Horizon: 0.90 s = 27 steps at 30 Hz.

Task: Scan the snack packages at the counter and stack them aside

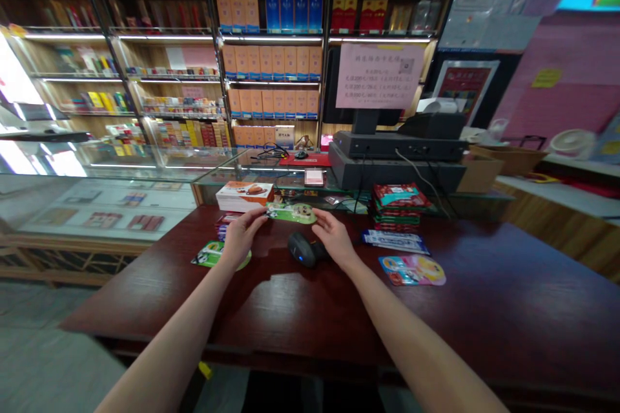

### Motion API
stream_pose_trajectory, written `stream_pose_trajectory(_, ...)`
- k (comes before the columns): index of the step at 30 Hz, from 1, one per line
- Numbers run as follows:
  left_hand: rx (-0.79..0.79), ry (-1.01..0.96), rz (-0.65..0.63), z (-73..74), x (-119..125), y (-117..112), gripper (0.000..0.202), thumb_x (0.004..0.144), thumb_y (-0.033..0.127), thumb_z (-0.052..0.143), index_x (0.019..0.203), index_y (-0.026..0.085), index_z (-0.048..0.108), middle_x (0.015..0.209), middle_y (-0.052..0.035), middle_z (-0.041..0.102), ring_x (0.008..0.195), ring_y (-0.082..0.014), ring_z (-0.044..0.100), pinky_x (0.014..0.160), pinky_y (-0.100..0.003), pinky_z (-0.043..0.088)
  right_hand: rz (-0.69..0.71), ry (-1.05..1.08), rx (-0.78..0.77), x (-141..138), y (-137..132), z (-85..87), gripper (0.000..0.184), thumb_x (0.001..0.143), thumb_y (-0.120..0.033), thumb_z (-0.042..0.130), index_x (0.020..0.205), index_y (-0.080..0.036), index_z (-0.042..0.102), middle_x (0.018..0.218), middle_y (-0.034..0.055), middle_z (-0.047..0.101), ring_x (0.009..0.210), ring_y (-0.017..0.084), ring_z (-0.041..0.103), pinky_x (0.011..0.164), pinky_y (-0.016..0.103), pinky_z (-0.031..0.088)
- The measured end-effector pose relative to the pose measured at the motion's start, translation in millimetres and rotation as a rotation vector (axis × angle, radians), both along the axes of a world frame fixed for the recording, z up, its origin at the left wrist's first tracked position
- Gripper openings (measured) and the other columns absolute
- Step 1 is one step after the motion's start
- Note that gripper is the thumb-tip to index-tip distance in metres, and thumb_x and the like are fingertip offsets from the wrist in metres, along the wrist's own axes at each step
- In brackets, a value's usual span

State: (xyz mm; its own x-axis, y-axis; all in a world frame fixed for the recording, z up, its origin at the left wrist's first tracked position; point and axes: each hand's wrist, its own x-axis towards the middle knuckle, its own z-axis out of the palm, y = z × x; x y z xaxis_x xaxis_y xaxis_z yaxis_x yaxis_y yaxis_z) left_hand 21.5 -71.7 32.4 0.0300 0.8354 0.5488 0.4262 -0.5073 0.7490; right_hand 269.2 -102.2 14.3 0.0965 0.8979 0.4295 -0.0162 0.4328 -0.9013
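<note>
1. the left hand [241,236] and right hand [335,240] are both open and relaxed, not clenched, with their fingertips at opposite ends of a green foil sachet [291,212]. i cannot tell whether either hand is actually pinching it.
2. the sachet sits at the far side of a dark red wooden counter [271,319], just above a black computer mouse [304,249] and just beside a white and orange box [245,196].
3. it looks light, thin and flexible, and its glossy film is probably slippery, so its sealed end edges seem the best places to hold.
4. it lies printed face up, with its long axis running side to side across the counter, tilted slightly downward toward the right hand.
</note>
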Motion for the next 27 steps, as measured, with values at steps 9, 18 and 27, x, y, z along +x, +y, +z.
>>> stream_pose_trajectory(9, -0.024, 0.075, 0.184, 2.3, -53, -3, 0.043, 0.088, 0.05, 0.052, 0.114, 0.024, 0.074, 0.103, -0.0027, 0.079, 0.095, -0.0225, 0.072, 0.088, -0.031, 0.052, 0.062, -0.179, -0.007, -55, -4, 15.3, 0.06, 0.078, -0.023, 0.063, 0.138, -0.024, 0.059, 0.149, 0.0066, 0.054, 0.138, 0.025, 0.051, 0.116, 0.045, 0.041)
stream_pose_trajectory(18, 0.005, 0.291, 0.392, 0.2, -108, -27, 0.04, 0.096, 0.039, 0.04, 0.113, 0.027, 0.074, 0.124, -0.001, 0.073, 0.122, -0.0219, 0.063, 0.11, -0.037, 0.04, 0.096, -0.335, -0.02, -119, -22, 5.0, 0.07, 0.083, -0.024, 0.062, 0.15, -0.024, 0.043, 0.151, 0.0059, 0.052, 0.141, 0.025, 0.047, 0.119, 0.046, 0.035)
stream_pose_trajectory(27, -0.032, 0.411, 0.524, -34.9, -131, -43, 0.046, 0.101, 0.035, 0.03, 0.113, 0.026, 0.073, 0.12, -0.0047, 0.074, 0.114, -0.0235, 0.067, 0.115, -0.046, 0.034, 0.155, -0.461, -0.112, -142, -43, -9.6, 0.069, 0.086, -0.022, 0.058, 0.153, -0.019, 0.04, 0.157, 0.0098, 0.043, 0.149, 0.025, 0.033, 0.123, 0.044, 0.025)
